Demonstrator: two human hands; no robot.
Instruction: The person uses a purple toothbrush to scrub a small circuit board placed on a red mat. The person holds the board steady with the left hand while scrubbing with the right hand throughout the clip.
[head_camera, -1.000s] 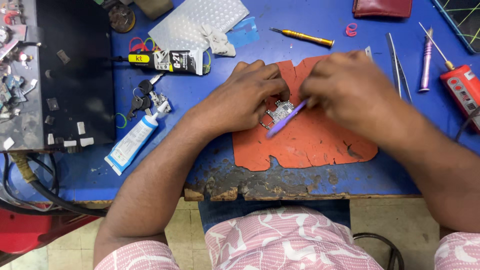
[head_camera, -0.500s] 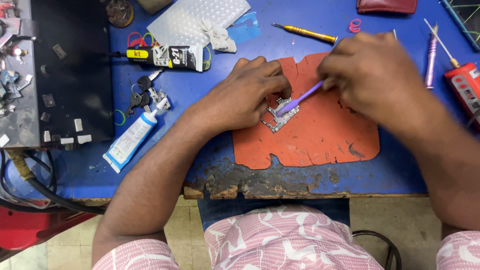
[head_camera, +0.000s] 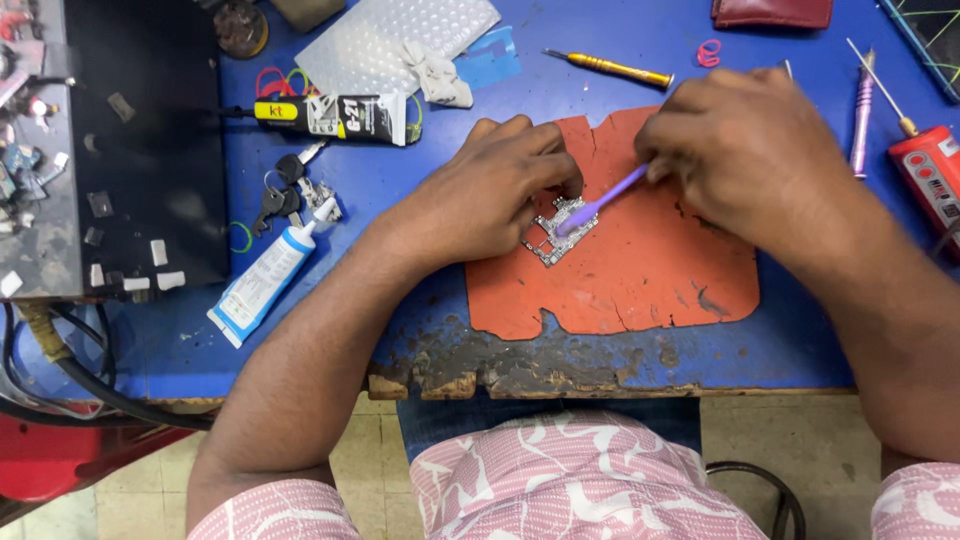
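A small silvery circuit board (head_camera: 560, 232) lies on a worn orange mat (head_camera: 640, 280) on the blue table (head_camera: 420, 330). My left hand (head_camera: 490, 190) rests on the mat and pins the board's upper left edge with its fingertips. My right hand (head_camera: 745, 150) is above and to the right of the board, closed around a thin purple brush (head_camera: 600, 205). The brush slants down to the left and its tip touches the top of the board. Part of the board is hidden under my left fingers.
A white-and-blue tube (head_camera: 262, 278), keys (head_camera: 285, 195) and a black glue tube (head_camera: 335, 118) lie to the left. A yellow screwdriver (head_camera: 610, 68), a purple tool (head_camera: 862, 115) and a red device (head_camera: 930, 180) are at the back right. A black box (head_camera: 140, 140) stands far left.
My right hand has drawn up and to the right, so more of the purple brush shows. Its tip stays on the board. My left hand has kept its hold.
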